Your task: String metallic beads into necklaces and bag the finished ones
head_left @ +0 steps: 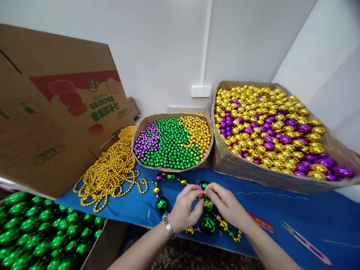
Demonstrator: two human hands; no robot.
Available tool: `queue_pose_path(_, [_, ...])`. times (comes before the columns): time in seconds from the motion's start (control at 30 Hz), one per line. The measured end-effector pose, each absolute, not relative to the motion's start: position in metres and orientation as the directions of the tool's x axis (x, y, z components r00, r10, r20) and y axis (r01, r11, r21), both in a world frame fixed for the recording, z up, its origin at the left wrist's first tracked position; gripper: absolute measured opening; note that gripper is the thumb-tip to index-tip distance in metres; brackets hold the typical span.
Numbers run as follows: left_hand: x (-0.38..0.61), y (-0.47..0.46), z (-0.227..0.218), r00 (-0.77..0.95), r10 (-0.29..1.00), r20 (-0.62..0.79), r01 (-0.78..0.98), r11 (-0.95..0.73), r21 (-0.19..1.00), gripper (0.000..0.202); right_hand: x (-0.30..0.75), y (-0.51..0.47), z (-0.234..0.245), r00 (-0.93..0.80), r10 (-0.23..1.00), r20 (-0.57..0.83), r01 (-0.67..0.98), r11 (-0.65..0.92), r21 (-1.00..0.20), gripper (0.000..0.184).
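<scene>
A necklace of large green balls (161, 204) and smaller gold, purple and green beads lies looped on the blue cloth (239, 180), partly under my hands. My left hand (186, 210), with a metal watch band at its wrist, pinches the necklace's thin string above the beads. Fingertip to fingertip with it, my right hand (225, 202) is also closed on the string; the exact spot is hidden by the fingers. A pale length of string (270, 193) runs out to the right across the cloth. Gold beads (224, 225) hang below my right hand.
Behind stands a carton of small purple, green and gold beads (171, 142); a bigger box (239, 168) of gold and purple balls is on the right. Gold bead chains (109, 172) heap at left, near green balls (42, 232). Pink snips (306, 242) lie right.
</scene>
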State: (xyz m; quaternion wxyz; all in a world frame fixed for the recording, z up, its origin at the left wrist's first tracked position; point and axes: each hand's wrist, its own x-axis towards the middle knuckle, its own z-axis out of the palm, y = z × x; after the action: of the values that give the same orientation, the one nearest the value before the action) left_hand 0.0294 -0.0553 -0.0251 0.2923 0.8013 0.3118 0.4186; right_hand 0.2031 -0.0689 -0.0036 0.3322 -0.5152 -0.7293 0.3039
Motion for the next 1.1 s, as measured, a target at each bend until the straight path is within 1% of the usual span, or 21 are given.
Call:
queue_pose_path(0.1, [0.032, -0.055, -0.027, 0.428, 0.758, 0.492, 0.28, -0.629, 0.725, 0.023, 0.2, -0.07, -0.001, -0.258, 0.949, 0.184, 0.556, 0.301, -0.775, 0.026])
queue_pose_path(0.17, [0.032, -0.054, -0.026, 0.403, 0.792, 0.458, 0.266, -0.58, 0.77, 0.017, 0.198, -0.071, 0.003, -0.26, 0.946, 0.194, 0.561, 0.311, -0.767, 0.026])
queue_pose_path(0.2, [0.031, -0.053, -0.025, 0.396, 0.816, 0.42, 0.241, -0.534, 0.811, 0.015, 0.199, -0.072, 0.005, -0.268, 0.942, 0.202, 0.567, 0.324, -0.757, 0.025])
queue_pose_path(0.27, [0.027, -0.051, -0.021, 0.399, 0.864, 0.307, 0.134, -0.386, 0.913, 0.013, 0.204, -0.072, 0.009, -0.306, 0.926, 0.223, 0.591, 0.368, -0.718, 0.024])
queue_pose_path(0.33, [0.019, -0.048, -0.02, 0.408, 0.897, 0.172, -0.07, -0.157, 0.985, 0.015, 0.216, -0.071, 0.01, -0.345, 0.904, 0.251, 0.624, 0.421, -0.659, 0.023])
queue_pose_path(0.37, [0.014, -0.047, -0.02, 0.417, 0.902, 0.11, -0.194, -0.029, 0.98, 0.017, 0.224, -0.07, 0.008, -0.346, 0.901, 0.263, 0.639, 0.431, -0.637, 0.024])
queue_pose_path(0.4, [0.008, -0.045, -0.021, 0.428, 0.902, 0.058, -0.314, 0.089, 0.945, 0.019, 0.233, -0.069, 0.006, -0.325, 0.907, 0.268, 0.646, 0.42, -0.638, 0.024])
queue_pose_path(0.43, [0.003, -0.045, -0.022, 0.438, 0.899, 0.019, -0.418, 0.185, 0.89, 0.021, 0.241, -0.068, 0.003, -0.277, 0.925, 0.261, 0.631, 0.38, -0.676, 0.023])
queue_pose_path(0.5, [-0.006, -0.044, -0.027, 0.449, 0.893, -0.029, -0.552, 0.302, 0.777, 0.022, 0.253, -0.067, -0.005, -0.152, 0.968, 0.201, 0.529, 0.251, -0.811, 0.024])
queue_pose_path(0.57, [-0.01, -0.045, -0.031, 0.435, 0.899, -0.047, -0.619, 0.337, 0.709, 0.022, 0.256, -0.068, -0.014, -0.065, 0.992, 0.109, 0.377, 0.125, -0.918, 0.028])
queue_pose_path(0.6, [-0.009, -0.046, -0.031, 0.427, 0.903, -0.05, -0.641, 0.341, 0.688, 0.024, 0.253, -0.07, -0.019, -0.047, 0.996, 0.075, 0.315, 0.086, -0.945, 0.03])
queue_pose_path(0.67, [-0.003, -0.048, -0.03, 0.42, 0.907, -0.037, -0.675, 0.34, 0.655, 0.029, 0.24, -0.073, -0.024, -0.039, 0.998, 0.051, 0.239, 0.059, -0.969, 0.035])
queue_pose_path(0.73, [0.008, -0.048, -0.025, 0.406, 0.914, -0.02, -0.715, 0.331, 0.616, 0.034, 0.223, -0.075, -0.026, -0.024, 1.0, 0.013, 0.027, 0.014, -1.0, 0.035])
queue_pose_path(0.8, [0.021, -0.048, -0.018, 0.367, 0.93, -0.024, -0.753, 0.312, 0.579, 0.037, 0.209, -0.074, -0.023, -0.02, 0.999, -0.035, -0.225, -0.038, -0.974, 0.036])
queue_pose_path(0.83, [0.027, -0.047, -0.016, 0.346, 0.938, -0.034, -0.763, 0.302, 0.572, 0.037, 0.205, -0.073, -0.02, -0.02, 0.998, -0.053, -0.319, -0.057, -0.946, 0.036])
queue_pose_path(0.87, [0.031, -0.046, -0.014, 0.327, 0.944, -0.044, -0.764, 0.292, 0.576, 0.037, 0.202, -0.071, -0.018, -0.02, 0.998, -0.062, -0.373, -0.065, -0.926, 0.037])
queue_pose_path(0.97, [0.038, -0.043, -0.015, 0.301, 0.952, -0.054, -0.732, 0.267, 0.626, 0.037, 0.203, -0.066, -0.017, 0.009, 0.998, -0.055, -0.388, -0.047, -0.921, 0.04])
queue_pose_path(1.1, [0.034, -0.042, -0.036, 0.292, 0.951, -0.101, -0.679, 0.281, 0.678, 0.039, 0.207, -0.069, -0.032, 0.034, 0.996, -0.088, -0.369, -0.07, -0.927, 0.04])
